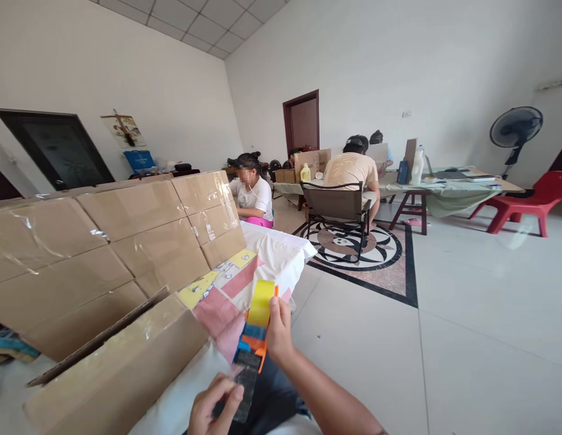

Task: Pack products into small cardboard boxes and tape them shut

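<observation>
Bottom centre of the frame, the right hand grips the dispenser by its side, likely to steady it, while the left hand pinches the strip, seemingly for tension. A box fills the lower left.

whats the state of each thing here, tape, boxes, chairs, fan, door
Tape dispenser: gripped in the right hand
Tape strip: drawn out, pinched by the left hand
Near box: one flap standing open
Stacked boxes: in rows, tape on them
Folding chair: unfolded, occupied
Red chair: upright
Fan: upright; whether running is unclear
Brown door: appears shut
</observation>
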The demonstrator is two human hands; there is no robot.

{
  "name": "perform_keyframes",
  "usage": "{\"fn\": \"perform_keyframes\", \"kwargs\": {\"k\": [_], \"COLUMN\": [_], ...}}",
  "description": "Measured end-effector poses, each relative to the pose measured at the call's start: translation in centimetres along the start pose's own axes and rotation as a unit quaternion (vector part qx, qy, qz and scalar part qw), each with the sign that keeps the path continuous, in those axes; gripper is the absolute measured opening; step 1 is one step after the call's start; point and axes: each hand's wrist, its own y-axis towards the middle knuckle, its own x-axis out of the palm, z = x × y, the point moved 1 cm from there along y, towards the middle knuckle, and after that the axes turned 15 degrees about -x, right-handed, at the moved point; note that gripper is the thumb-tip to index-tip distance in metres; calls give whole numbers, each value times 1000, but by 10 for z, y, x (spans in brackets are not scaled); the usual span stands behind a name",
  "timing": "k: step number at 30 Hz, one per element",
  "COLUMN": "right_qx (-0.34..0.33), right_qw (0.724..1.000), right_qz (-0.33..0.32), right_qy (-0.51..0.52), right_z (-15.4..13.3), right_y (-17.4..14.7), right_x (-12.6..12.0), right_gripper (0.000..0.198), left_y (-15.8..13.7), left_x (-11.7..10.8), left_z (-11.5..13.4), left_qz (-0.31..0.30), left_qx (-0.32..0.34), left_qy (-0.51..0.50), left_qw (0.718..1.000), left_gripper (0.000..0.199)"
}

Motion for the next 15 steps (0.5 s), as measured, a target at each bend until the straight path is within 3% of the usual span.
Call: {"fn": "perform_keyframes", "kwargs": {"k": [4, 8, 11, 13, 15], "right_qx": [-181, -251, -175, -42, 106], "right_qw": [972, 940, 970, 995, 987], "right_qz": [-116, -180, -149, -86, -23], "right_qy": [-99, -142, -77, 26, 122], "right_z": [-13, -20, -25, -29, -32], "right_y": [15, 19, 9, -4, -16], "right_x": [-11, -13, -6, 3, 14], "right_gripper": [47, 34, 33, 38, 37], "left_y": [0, 7, 11, 13, 15], "left_x": [4, 0, -2, -2, -2], "left_z": [1, -4, -6, -6, -5], "left_qz": [1, -22, -12, -6, -1], "left_qx": [-85, -106, -104, -96, -92], "left_qy": [-41, -32, -39, -46, -52], "left_qw": [996, 994, 994, 994, 994], "left_gripper": [52, 54, 55, 54, 55]}}
